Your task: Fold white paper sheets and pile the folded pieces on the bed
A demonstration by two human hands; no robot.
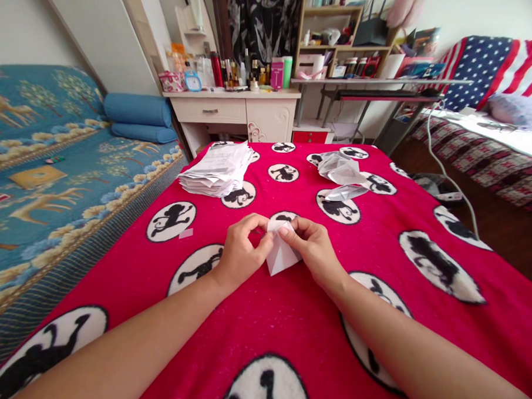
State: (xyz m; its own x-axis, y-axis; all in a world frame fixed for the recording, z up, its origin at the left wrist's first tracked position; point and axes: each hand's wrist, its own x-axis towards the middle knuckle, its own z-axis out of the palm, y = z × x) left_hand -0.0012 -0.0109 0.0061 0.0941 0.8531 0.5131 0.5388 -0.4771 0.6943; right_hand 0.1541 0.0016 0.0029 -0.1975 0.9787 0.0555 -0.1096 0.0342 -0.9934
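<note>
Paper (282,256), white and folded to a point, lies at the middle of the red blanket (286,341), its tip aimed at the near edge, pinched from both sides by a person's bare hands. Left hand (241,251) is curled almost closed, thumb and forefinger nipping the sheet's upper left corner. The right hand (313,245) is likewise curled, its fingertips pressing the upper right edge down. Both wrists rest on the cloth, seemingly to steady the fine grip, and the sheet sits low against the blanket, where a fold can be pressed flat.

A small scrap (186,233) lies just left of the left hand. Toward the far left corner sits a fanned stack (216,171) of printed sheets. Toward the far edge, right of centre, lie folded pieces (343,173), well apart from the stack, apparently so the two lots do not mix. Beyond the far edge stand a dresser (234,113) crowded with bottles (227,71) and a desk (377,84). A blue sofa (51,155) runs along the left edge.
</note>
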